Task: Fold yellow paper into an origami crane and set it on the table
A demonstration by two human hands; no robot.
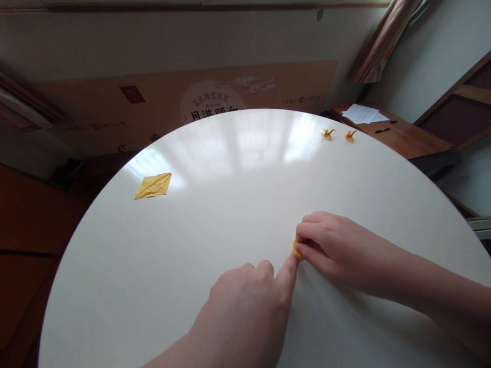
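A small piece of folded yellow paper (296,249) lies at the table's near middle, mostly hidden by fingers. My right hand (330,243) pinches it between thumb and bent fingers from the right. From the near left, my left hand (253,301) reaches in with its thumb tip at the paper's lower edge, close against the right thumb. Its other fingers are curled, and what lies under them is hidden. Farther left is a creased yellow paper sheet (154,186), spread flat. Two folded paper cranes (328,134) stand near the far right edge, the second crane (349,136) just beside the first.
The round white table (215,214) has a glossy top with window reflections. Beyond its far edge, a printed cardboard panel (153,102) leans along the wall. A wooden desk (414,138) at the right bears white papers (362,113). Curtains (378,41) hang nearby.
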